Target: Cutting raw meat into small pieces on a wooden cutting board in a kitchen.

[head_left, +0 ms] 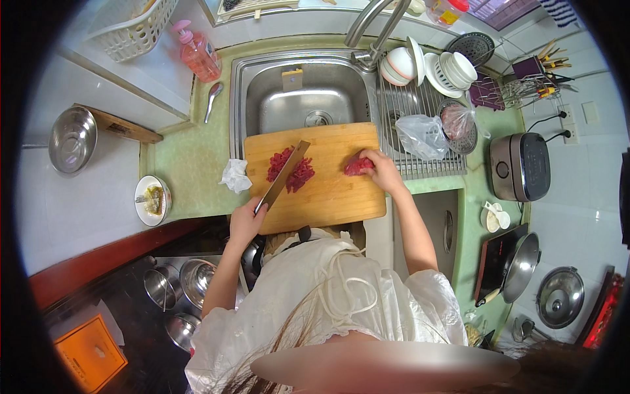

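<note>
My left hand (247, 221) grips the handle of a cleaver (288, 172), whose blade points up and to the right over the wooden cutting board (330, 207). Cut red meat (301, 173) lies on both sides of the blade, at the board's left half. At the right side of the board my right hand (381, 170) holds a larger piece of red meat (355, 166), its fingers curled around it. The board lies across the front of a steel sink (305, 106). A crumpled white tissue (236, 176) touches or nearly touches its left edge.
Left on the green counter are a spoon (212, 102), a pink soap bottle (198, 55) and a bowl with food (153, 200). On the right, a rack (411, 170) carries bowls and plastic bags (422, 137). Beyond it stand a rice cooker (519, 167) and a wok (521, 267).
</note>
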